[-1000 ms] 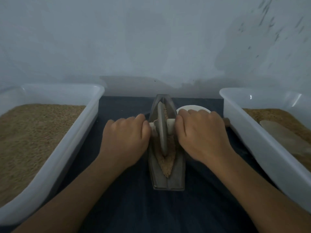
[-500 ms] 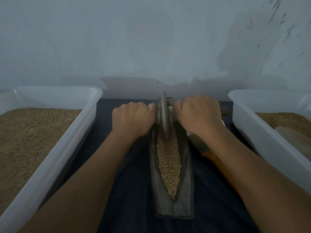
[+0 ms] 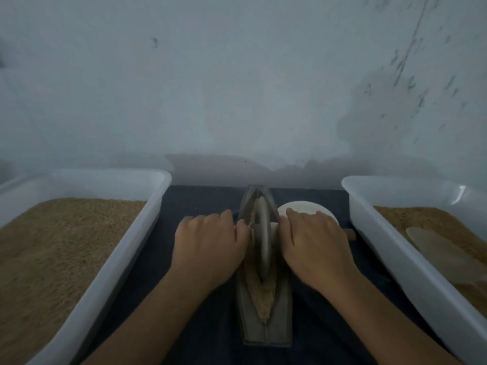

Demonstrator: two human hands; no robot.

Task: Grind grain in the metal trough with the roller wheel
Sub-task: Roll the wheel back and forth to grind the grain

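A grey boat-shaped metal trough [image 3: 282,322] lies lengthwise on the dark cloth in the middle. Brown grain [image 3: 263,299] fills its groove. The grey roller wheel [image 3: 263,233] stands upright in the groove around the trough's middle. My left hand [image 3: 208,248] is closed on the wheel's left axle handle. My right hand [image 3: 316,246] is closed on the right handle, whose pale stub shows by the wheel. Both handles are mostly hidden under my fingers.
A white plastic tub [image 3: 147,222] of brown grain stands at the left. A second white tub [image 3: 374,227] at the right holds grain and a flat scoop [image 3: 442,254]. A white bowl [image 3: 303,206] sits behind my right hand. A pale wall rises close behind.
The wheel rolled from the trough's middle to its far end and has come back toward me to the middle, both hands staying on the handles.
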